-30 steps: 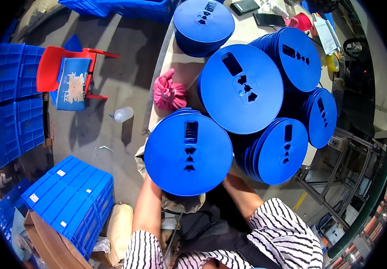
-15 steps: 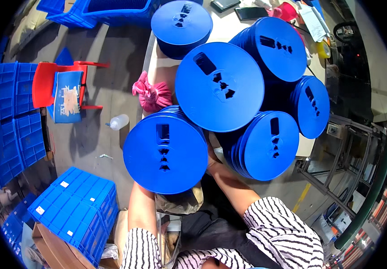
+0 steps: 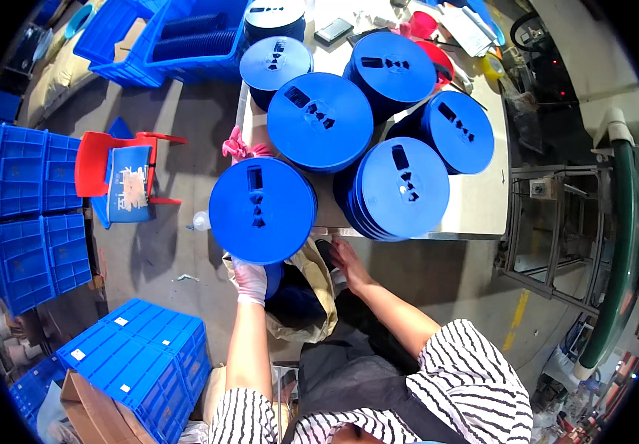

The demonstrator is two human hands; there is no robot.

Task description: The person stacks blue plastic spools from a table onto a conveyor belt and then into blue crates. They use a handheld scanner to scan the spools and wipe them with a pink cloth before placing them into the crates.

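My left hand (image 3: 250,280), in a white glove, grips the lower edge of a big round blue reel (image 3: 262,210) and holds it up flat towards the camera. My bare right hand (image 3: 347,260) reaches down beside the tan bag (image 3: 318,275) below the table edge, its fingers spread on the bag's rim, holding nothing that I can see. Dark blue reels show inside the bag (image 3: 291,299). Several more blue reels stand in stacks on the white table (image 3: 475,201), the nearest stack (image 3: 401,188) just right of the held reel.
A red chair (image 3: 105,164) with a blue cushion stands on the floor at the left. Blue crates (image 3: 143,358) lie at my lower left, others (image 3: 25,222) at far left and one (image 3: 179,37) at the top. A metal rack (image 3: 556,222) is at the right. A pink cloth (image 3: 239,146) hangs at the table's left edge.
The view has shifted, so the table and stacks sit higher and farther. The held reel has moved off the stack, out over the bag. My right hand now shows at the bag's rim.
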